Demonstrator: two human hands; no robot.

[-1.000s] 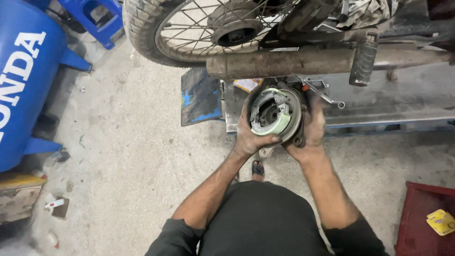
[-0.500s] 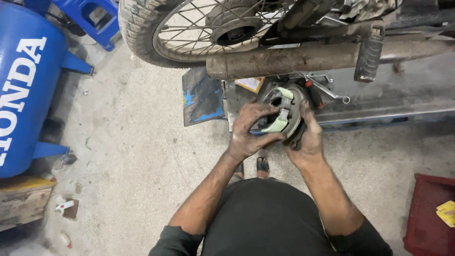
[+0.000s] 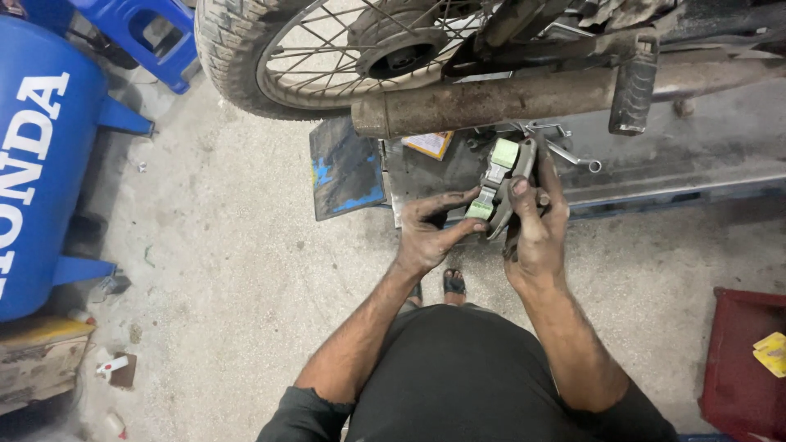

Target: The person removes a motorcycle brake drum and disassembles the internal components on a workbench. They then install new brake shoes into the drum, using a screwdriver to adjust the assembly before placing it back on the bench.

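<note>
A round metal brake plate with pale green brake shoes (image 3: 501,178) is held edge-on in front of me, just below a rusty exhaust pipe (image 3: 499,102). My right hand (image 3: 536,225) wraps around the plate's right side, thumb on its rim. My left hand (image 3: 430,229) grips the lower end of a green shoe with its fingertips. Both hands are grimy. Above them stands a spoked motorcycle wheel (image 3: 327,49) with a worn tyre.
A blue round tank (image 3: 41,164) stands at the left, with a blue plastic stool (image 3: 135,33) behind it. A dark flat mat (image 3: 344,168) and spanners (image 3: 565,151) lie under the motorcycle. A red tray (image 3: 749,368) sits at the right. My sandalled foot (image 3: 453,282) shows below.
The brake plate has been turned from facing me to edge-on and raised a little. My left hand has shifted from its left rim to pinching the green shoe.
</note>
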